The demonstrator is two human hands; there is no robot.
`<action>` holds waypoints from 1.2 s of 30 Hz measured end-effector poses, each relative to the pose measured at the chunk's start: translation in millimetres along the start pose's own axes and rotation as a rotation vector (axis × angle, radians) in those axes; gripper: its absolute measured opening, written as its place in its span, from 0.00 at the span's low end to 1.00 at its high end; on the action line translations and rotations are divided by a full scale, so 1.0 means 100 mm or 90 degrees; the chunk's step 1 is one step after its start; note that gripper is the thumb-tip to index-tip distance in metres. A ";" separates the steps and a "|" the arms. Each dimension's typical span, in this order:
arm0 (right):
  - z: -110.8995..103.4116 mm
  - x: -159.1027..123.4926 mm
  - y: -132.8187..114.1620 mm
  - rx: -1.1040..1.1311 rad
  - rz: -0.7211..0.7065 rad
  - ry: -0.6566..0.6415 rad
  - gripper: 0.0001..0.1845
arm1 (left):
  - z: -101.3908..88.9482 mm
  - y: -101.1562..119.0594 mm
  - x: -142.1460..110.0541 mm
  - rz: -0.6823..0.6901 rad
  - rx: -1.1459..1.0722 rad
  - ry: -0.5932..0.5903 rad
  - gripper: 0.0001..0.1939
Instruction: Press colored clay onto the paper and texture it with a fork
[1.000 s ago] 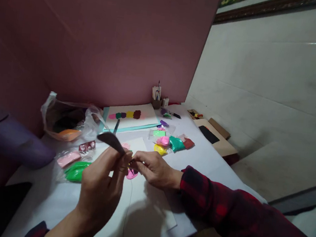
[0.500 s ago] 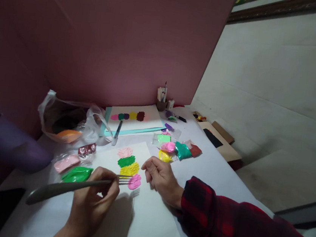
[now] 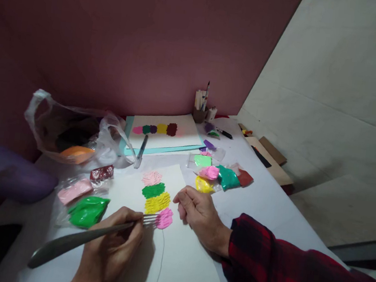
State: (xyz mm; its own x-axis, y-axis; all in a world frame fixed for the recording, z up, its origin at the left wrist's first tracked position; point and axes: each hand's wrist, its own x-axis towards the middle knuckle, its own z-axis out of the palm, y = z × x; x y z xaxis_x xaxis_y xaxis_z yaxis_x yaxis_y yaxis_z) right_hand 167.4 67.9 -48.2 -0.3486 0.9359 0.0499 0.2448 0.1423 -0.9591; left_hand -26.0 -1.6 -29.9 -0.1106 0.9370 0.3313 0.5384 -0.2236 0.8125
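Observation:
In my left hand [image 3: 111, 245] is a metal fork [image 3: 76, 239], gripped near its neck, the handle pointing to the lower left. Its tines meet the left side of a bright pink clay patch [image 3: 165, 219]. Above that patch, yellow clay [image 3: 157, 202], green clay [image 3: 153, 190] and pale pink clay [image 3: 152, 178] form a column on white paper [image 3: 190, 268]; the yellow and pale pink surfaces look ridged. A thin drawn line runs down from the bright pink patch. My right hand [image 3: 200, 215] rests on the paper's right side, fingers curled in, with nothing visible in them.
Clay packets, including a green one [image 3: 88, 211] on the left and a teal one [image 3: 227, 177] on the right, flank the paper. Behind are a plastic bag [image 3: 70, 114], a pen [image 3: 141, 151], a sheet with coloured blobs [image 3: 189, 132] and a brush cup [image 3: 199, 114].
The fork's tines have shifted from over the bright pink clay to its left side. The camera view has moved slightly. My right hand stays curled beside the clay.

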 end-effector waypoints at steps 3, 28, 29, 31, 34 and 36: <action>0.00 0.01 -0.01 -0.006 -0.003 -0.001 0.18 | 0.00 0.02 0.01 -0.005 -0.009 0.007 0.04; -0.02 0.01 0.00 -0.038 -0.026 -0.011 0.17 | 0.02 -0.05 0.00 0.024 -0.028 -0.024 0.04; -0.02 0.01 0.00 -0.042 -0.028 -0.009 0.17 | 0.02 -0.05 0.00 0.029 -0.023 -0.026 0.04; -0.02 0.01 0.01 -0.049 -0.033 -0.007 0.16 | 0.01 -0.06 -0.01 0.037 -0.012 -0.035 0.04; -0.02 0.01 0.00 -0.056 -0.039 -0.008 0.16 | 0.01 -0.09 -0.03 0.037 -0.010 -0.040 0.04; -0.03 0.02 -0.01 -0.062 -0.038 -0.011 0.16 | 0.01 -0.10 -0.04 0.041 -0.015 -0.049 0.04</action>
State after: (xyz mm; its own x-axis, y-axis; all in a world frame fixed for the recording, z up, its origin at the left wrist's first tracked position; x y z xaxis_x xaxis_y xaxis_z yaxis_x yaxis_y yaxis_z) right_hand 169.2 70.3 -46.8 -0.3806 0.9192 0.1011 0.3091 0.2295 -0.9229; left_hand -30.4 -2.6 -39.5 -0.0115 0.9384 0.3453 0.5225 -0.2888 0.8023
